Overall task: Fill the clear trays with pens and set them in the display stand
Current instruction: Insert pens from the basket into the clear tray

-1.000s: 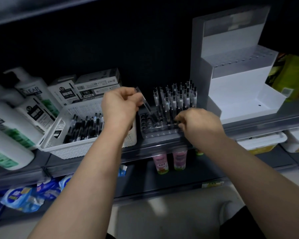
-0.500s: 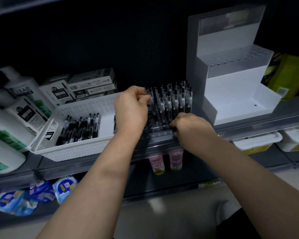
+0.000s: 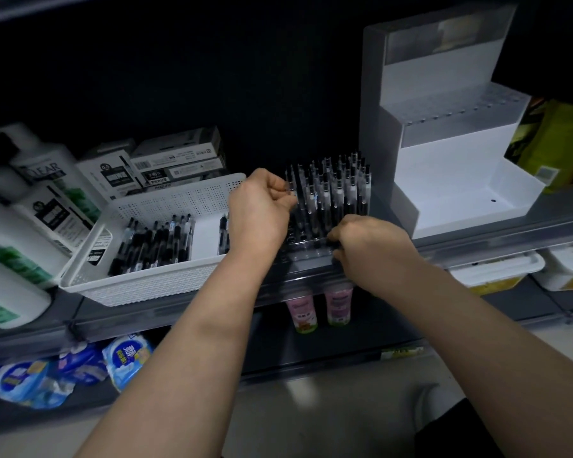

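Note:
A clear tray [image 3: 306, 247] stands on the shelf, holding several upright black-and-clear pens [image 3: 334, 190]. My left hand [image 3: 258, 209] is at the tray's left side, fingers pinched on an upright pen [image 3: 291, 181] in the left row. My right hand [image 3: 368, 242] grips the tray's front right edge. To the right stands a white stepped display stand [image 3: 450, 180]; its lower step is bare and a clear holed tray sits on its upper step. A white perforated basket [image 3: 159, 279] on the left holds several loose pens [image 3: 153, 242].
Shampoo bottles [image 3: 30, 206] and small boxes [image 3: 176, 160] crowd the shelf's left and back. A yellow-green package [image 3: 556, 140] sits right of the stand. Below the shelf are two pink bottles [image 3: 318, 309], blue packets [image 3: 80, 368] and white tubs [image 3: 497, 269].
My left hand carried a tilted pen from above the basket's right edge over to the tray's left row and stood it upright. My right hand stayed on the tray's front edge.

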